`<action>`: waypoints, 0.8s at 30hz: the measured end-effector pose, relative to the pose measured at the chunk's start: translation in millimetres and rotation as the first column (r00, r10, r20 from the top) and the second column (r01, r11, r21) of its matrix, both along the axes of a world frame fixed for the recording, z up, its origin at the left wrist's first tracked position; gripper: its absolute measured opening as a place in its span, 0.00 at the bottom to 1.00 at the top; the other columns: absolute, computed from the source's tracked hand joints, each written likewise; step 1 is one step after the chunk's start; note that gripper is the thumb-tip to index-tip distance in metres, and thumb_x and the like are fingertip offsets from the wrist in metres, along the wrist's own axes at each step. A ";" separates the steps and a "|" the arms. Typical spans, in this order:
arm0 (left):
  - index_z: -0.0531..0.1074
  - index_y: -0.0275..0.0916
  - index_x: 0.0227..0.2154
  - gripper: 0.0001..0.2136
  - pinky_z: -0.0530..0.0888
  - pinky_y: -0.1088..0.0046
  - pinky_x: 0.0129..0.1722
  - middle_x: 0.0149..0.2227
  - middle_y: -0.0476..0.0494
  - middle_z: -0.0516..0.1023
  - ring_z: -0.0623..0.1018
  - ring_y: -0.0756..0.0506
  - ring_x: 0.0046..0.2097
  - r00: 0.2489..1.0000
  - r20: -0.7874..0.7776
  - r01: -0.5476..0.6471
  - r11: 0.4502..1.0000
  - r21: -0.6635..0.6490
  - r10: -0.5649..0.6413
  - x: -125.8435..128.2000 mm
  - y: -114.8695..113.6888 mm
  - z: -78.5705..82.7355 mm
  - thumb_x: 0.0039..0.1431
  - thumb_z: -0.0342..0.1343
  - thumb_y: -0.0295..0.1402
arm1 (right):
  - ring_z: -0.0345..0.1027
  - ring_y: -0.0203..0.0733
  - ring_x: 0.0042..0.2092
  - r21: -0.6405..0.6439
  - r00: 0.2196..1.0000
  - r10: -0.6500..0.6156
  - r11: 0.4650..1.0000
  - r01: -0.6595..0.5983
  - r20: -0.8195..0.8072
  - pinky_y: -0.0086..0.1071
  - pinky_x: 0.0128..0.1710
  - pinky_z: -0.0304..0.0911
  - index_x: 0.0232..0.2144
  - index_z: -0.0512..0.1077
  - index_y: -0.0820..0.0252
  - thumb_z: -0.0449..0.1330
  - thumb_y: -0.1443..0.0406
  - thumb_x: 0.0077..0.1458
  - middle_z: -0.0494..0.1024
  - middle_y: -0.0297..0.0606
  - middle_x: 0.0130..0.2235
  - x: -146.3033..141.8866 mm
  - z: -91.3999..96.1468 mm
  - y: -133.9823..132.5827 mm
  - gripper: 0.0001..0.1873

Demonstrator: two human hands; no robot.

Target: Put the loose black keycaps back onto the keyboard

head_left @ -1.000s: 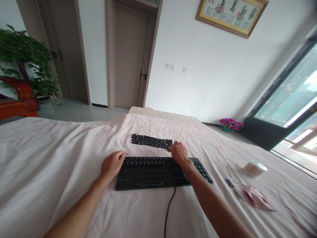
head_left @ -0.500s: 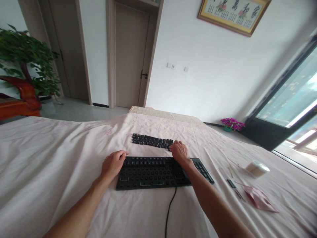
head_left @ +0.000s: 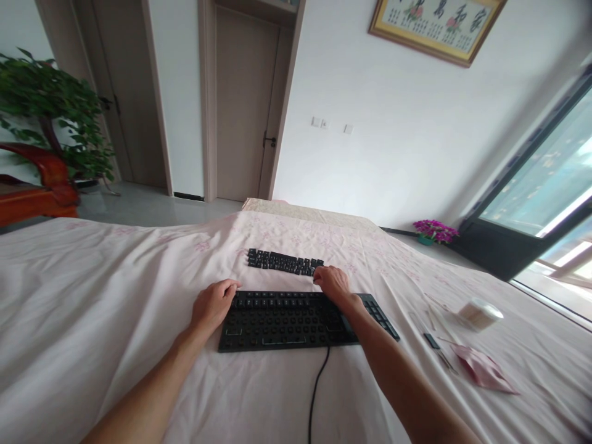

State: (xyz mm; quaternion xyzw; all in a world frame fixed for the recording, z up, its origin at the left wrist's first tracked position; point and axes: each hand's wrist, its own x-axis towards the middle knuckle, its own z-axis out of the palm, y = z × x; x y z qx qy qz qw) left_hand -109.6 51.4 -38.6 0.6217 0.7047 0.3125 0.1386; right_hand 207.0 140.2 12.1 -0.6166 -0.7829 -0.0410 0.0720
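A black keyboard (head_left: pixel 287 320) with most of its keycaps removed lies on a pale pink sheet (head_left: pixel 92 320). Its cable (head_left: pixel 317 388) runs toward me. Just behind it, removed black keycaps (head_left: pixel 282 262) are laid out in rows. My left hand (head_left: pixel 213 305) rests curled against the keyboard's left end, gripping its edge. My right hand (head_left: pixel 333 283) hovers over the keyboard's upper right part with fingers bent and pinched near the right end of the keycap rows; whether a keycap sits in them is hidden.
At the right on the sheet lie a white round container (head_left: pixel 478 313), a crumpled pink cloth (head_left: pixel 483 370), a small black tool (head_left: pixel 430 341) and thin sticks (head_left: pixel 432 317). A potted plant (head_left: pixel 50 111), doors and a window lie beyond.
My right hand has drawn back a little from the keycap rows toward the keyboard. The left hand has stayed at the keyboard's left end.
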 end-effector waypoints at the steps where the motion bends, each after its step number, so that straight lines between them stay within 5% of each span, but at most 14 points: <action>1: 0.76 0.48 0.40 0.15 0.68 0.72 0.44 0.45 0.50 0.80 0.76 0.45 0.47 1.000 -0.011 -0.002 0.999 0.045 0.003 1.2 -2.0 1.9 0.63 0.43 0.38 | 0.68 0.39 0.41 0.001 0.998 0.008 1.000 -0.008 -0.061 0.29 0.37 0.54 0.34 0.76 0.53 0.59 0.64 0.53 0.78 0.34 0.37 -1.8 0.5 -3.2 0.07; 4: 0.75 0.43 0.43 0.14 0.64 0.67 0.53 0.46 0.44 0.79 0.73 0.43 0.50 1.000 -0.025 0.019 0.960 0.278 -0.013 12.7 -12.5 10.1 0.61 0.46 0.34 | 0.69 0.38 0.36 -0.019 0.876 0.067 0.996 -0.087 -0.478 0.29 0.35 0.57 0.34 0.76 0.56 0.58 0.63 0.52 0.78 0.33 0.34 -13.2 -1.0 -20.4 0.08; 7: 0.74 0.41 0.44 0.12 0.66 0.66 0.54 0.46 0.42 0.77 0.73 0.44 0.50 0.971 0.144 0.111 0.899 0.424 -0.189 37.3 -28.0 18.1 0.60 0.50 0.34 | 0.66 0.36 0.28 -0.114 0.497 0.017 0.966 -0.233 -0.867 0.29 0.28 0.58 0.32 0.76 0.59 0.61 0.61 0.47 0.76 0.33 0.27 -33.1 -4.9 -50.4 0.09; 9: 0.72 0.41 0.46 0.14 0.71 0.69 0.48 0.44 0.43 0.78 0.76 0.46 0.45 0.877 0.349 0.169 0.894 0.415 -0.329 56.3 -38.4 20.8 0.59 0.52 0.37 | 0.65 0.35 0.27 -0.172 0.286 -0.079 0.933 -0.317 -0.955 0.28 0.26 0.58 0.31 0.75 0.60 0.64 0.61 0.44 0.75 0.32 0.25 -46.9 -5.8 -74.2 0.11; 11: 0.72 0.42 0.48 0.16 0.73 0.69 0.46 0.42 0.44 0.78 0.78 0.47 0.42 0.751 0.517 0.240 0.900 0.364 -0.410 71.9 -47.0 21.1 0.57 0.55 0.38 | 0.66 0.35 0.27 -0.198 0.175 -0.141 0.907 -0.371 -0.974 0.27 0.25 0.58 0.30 0.76 0.61 0.65 0.59 0.42 0.75 0.33 0.24 -57.6 -4.6 -96.1 0.13; 14: 0.75 0.41 0.43 0.15 0.74 0.70 0.44 0.40 0.43 0.79 0.78 0.46 0.42 0.658 0.625 0.276 0.907 0.318 -0.420 84.0 -55.3 19.4 0.54 0.59 0.38 | 0.65 0.33 0.26 -0.218 0.115 -0.187 0.887 -0.406 -0.976 0.26 0.25 0.57 0.28 0.76 0.61 0.67 0.57 0.41 0.74 0.33 0.24 -65.2 -2.2 -118.0 0.13; 24: 0.75 0.37 0.39 0.14 0.77 0.71 0.35 0.36 0.44 0.80 0.79 0.47 0.35 0.563 0.762 0.237 0.946 0.220 -0.319 88.7 -64.8 21.5 0.51 0.61 0.39 | 0.64 0.34 0.27 -0.169 -0.039 -0.205 0.885 -0.433 -0.978 0.28 0.26 0.59 0.29 0.78 0.61 0.68 0.54 0.41 0.75 0.34 0.25 -69.6 -9.3 -132.2 0.16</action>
